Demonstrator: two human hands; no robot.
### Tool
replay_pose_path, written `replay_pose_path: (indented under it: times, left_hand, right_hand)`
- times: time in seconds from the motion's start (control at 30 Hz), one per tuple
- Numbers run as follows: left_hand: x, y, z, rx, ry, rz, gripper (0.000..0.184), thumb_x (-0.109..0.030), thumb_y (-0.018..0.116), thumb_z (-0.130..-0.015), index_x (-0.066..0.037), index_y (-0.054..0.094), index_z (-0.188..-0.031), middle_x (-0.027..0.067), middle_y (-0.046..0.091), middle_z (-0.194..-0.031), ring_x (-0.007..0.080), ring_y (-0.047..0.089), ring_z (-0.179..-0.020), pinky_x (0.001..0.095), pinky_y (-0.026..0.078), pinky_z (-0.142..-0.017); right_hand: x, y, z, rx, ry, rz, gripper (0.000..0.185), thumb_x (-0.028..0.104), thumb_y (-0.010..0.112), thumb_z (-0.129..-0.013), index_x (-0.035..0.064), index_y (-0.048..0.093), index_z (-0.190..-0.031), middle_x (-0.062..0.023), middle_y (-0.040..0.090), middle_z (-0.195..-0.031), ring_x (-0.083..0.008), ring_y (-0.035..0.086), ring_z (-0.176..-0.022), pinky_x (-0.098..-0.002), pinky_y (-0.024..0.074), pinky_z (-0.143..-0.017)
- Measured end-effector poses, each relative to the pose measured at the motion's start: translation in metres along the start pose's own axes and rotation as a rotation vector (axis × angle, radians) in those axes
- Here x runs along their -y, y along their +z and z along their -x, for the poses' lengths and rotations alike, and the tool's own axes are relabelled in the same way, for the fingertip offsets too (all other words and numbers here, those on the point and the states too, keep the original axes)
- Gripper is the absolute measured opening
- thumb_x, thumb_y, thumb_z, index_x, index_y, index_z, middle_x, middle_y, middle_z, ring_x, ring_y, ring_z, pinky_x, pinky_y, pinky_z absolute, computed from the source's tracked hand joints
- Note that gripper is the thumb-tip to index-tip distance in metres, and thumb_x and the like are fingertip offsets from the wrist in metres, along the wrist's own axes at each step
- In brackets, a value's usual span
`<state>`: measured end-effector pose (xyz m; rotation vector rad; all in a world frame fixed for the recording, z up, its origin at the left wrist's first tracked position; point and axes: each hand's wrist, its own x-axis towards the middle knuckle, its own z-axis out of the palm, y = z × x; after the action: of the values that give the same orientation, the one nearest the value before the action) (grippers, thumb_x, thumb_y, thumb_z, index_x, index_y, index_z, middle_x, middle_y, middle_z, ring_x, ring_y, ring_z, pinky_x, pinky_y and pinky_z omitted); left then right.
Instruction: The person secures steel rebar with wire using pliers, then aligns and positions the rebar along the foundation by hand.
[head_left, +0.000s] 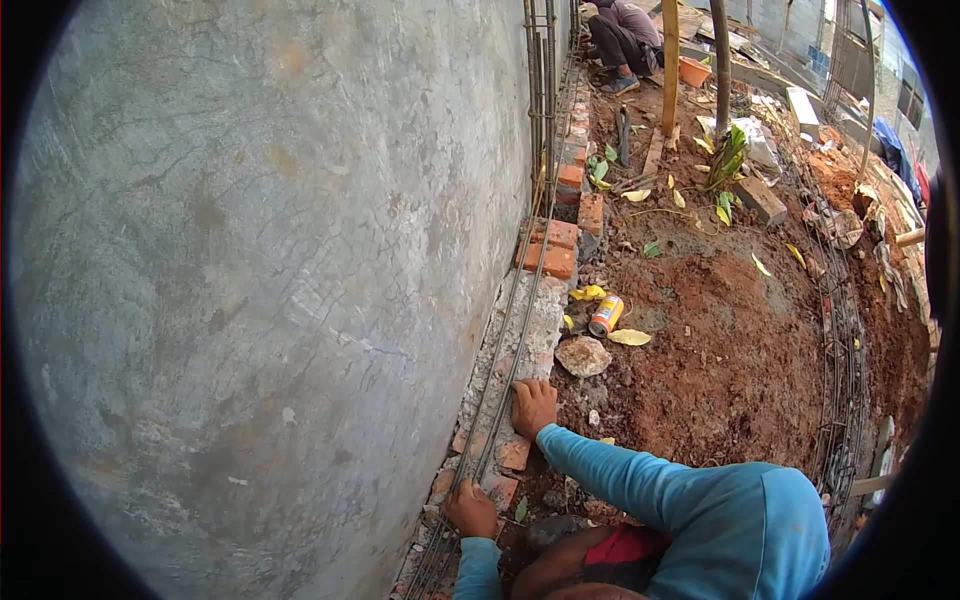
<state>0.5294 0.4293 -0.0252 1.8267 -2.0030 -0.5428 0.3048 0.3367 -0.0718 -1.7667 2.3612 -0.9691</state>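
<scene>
Evidently thin rebar, 1 to 6 o'clock beside cement wall; likely stiff, springy, best held two-handed, well apart. Left hand, 6 o'clock, fingers curled; right hand, 5 o'clock, fingers bent; grip unclear.

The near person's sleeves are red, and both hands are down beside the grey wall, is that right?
Not quite: the head view shows blue sleeves, not red. The left hand and right hand are indeed down beside the grey wall.
</scene>
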Motion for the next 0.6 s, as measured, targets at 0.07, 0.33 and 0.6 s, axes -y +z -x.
replay_pose_path:
  times: [0.07, 0.33, 0.6]
  left_hand:
    - [-0.005, -0.002, 0.000, 0.034, -0.043, -0.092, 0.022, -0.011, 0.061, -0.084, -0.003, 0.067, -0.105, 0.0192, 0.069, -0.093, 0.0376, 0.061, -0.095, 0.0496, 0.038, -0.098]
    - [-0.025, -0.014, -0.004, 0.097, -0.185, -0.236, 0.022, -0.015, 0.065, -0.085, -0.007, 0.072, -0.104, 0.0191, 0.071, -0.085, 0.0364, 0.062, -0.095, 0.0488, 0.037, -0.100]
    - [-0.018, -0.008, -0.002, 0.088, -0.197, -0.241, 0.023, -0.015, 0.067, -0.083, -0.007, 0.074, -0.104, 0.0206, 0.071, -0.086, 0.0386, 0.062, -0.096, 0.0496, 0.038, -0.099]
  right_hand:
    - [-0.001, 0.003, 0.000, -0.010, -0.007, 0.009, 0.037, 0.013, 0.061, -0.085, 0.0082, 0.055, -0.121, -0.0144, 0.055, -0.119, -0.0349, 0.049, -0.108, -0.0510, 0.0363, -0.092]
    - [-0.005, 0.009, 0.001, -0.037, -0.022, 0.010, 0.038, 0.014, 0.063, -0.083, 0.0090, 0.055, -0.121, -0.0140, 0.055, -0.119, -0.0359, 0.048, -0.106, -0.0518, 0.0362, -0.091]
    - [-0.005, 0.008, 0.001, -0.003, -0.005, -0.004, 0.038, 0.016, 0.062, -0.085, 0.0092, 0.055, -0.121, -0.0136, 0.054, -0.120, -0.0351, 0.048, -0.109, -0.0522, 0.0356, -0.093]
